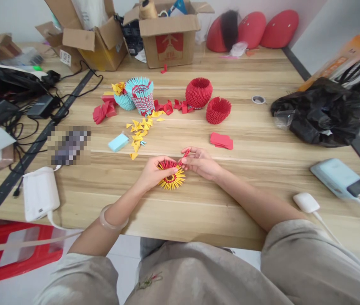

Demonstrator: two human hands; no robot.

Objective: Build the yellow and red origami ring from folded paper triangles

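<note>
Near the table's front edge lies a round, spiky ring of folded paper pieces (176, 183), yellow outside with red toward the back and centre. My left hand (154, 173) grips its left side, thumb across the top. Between the fingers of my right hand (200, 163) is a small stack of red folded paper pieces (184, 156), held at the ring's right rear edge. Whether the stack touches the ring I cannot tell. Yellow folded pieces (140, 129) are scattered behind my left hand, beside a pack of light blue paper (118, 142). Red paper slips (221, 141) lie behind my right hand.
Farther back stand a blue-and-red paper vase (141, 96) and two red paper bowls, one large (199, 93), one small (218, 110). Cardboard boxes (170, 42) line the back. At right are a black plastic bag (321, 112) and a power bank (338, 178); cables (24, 123) tangle at left.
</note>
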